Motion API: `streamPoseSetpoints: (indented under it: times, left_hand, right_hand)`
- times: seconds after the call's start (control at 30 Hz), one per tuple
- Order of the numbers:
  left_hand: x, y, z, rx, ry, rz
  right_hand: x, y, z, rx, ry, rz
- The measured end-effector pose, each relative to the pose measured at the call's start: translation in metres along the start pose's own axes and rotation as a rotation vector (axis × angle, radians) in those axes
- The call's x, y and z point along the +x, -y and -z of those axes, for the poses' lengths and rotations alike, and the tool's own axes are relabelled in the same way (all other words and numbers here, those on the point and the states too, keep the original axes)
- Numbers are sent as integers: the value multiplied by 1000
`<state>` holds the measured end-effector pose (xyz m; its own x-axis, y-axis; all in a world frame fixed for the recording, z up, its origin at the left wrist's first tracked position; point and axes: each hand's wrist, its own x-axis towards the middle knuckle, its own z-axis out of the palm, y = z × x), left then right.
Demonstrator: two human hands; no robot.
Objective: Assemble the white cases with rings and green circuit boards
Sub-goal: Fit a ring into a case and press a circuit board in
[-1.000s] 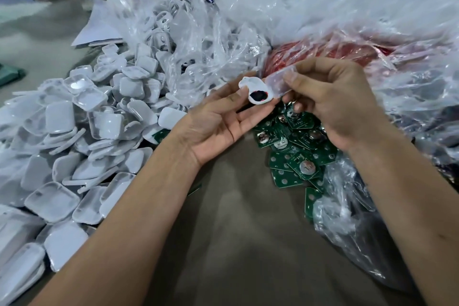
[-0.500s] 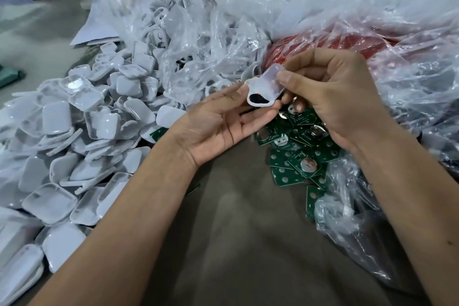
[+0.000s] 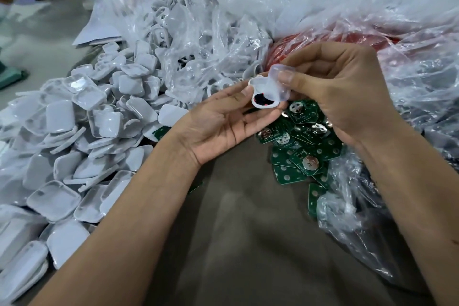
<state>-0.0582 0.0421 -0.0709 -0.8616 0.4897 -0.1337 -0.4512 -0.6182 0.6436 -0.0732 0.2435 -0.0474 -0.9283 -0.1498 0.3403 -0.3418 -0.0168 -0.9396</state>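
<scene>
The right hand point(image 3: 342, 97) pinches a clear, rounded cover piece point(image 3: 279, 87) between thumb and curled fingers, tilting it down onto a white case point(image 3: 263, 99). The left hand point(image 3: 223, 126) lies palm up, fingers nearly straight, with the case resting on its fingertips and a dark part showing inside it. Both are held in the air over the middle of the worktop point(image 3: 248, 243).

The case only sits on the fingertips, so a hard or skewed push with the cover could tip it off into the green circuit boards point(image 3: 300, 146) just below, or seat the cover crooked.

Those boards spill from a clear plastic bag point(image 3: 347, 206) along the worktop's right side. At the far edge another clear bag point(image 3: 173, 32) holds white ring-shaped parts, and beside it a bag point(image 3: 310, 45) shows something red that I cannot identify. Loose white case halves point(image 3: 74, 131) are heaped across the left side.
</scene>
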Motion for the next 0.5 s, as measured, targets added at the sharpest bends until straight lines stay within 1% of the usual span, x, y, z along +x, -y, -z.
streamPoseSetpoints:
  times: [0.17, 0.5]
  left_hand:
    - [-1, 1, 0, 16, 13, 10]
    - [-3, 1, -2, 38, 44, 33]
  right_hand:
    - [0, -4, -4, -64, 7, 73]
    - [-1, -7, -6, -207, 12, 98]
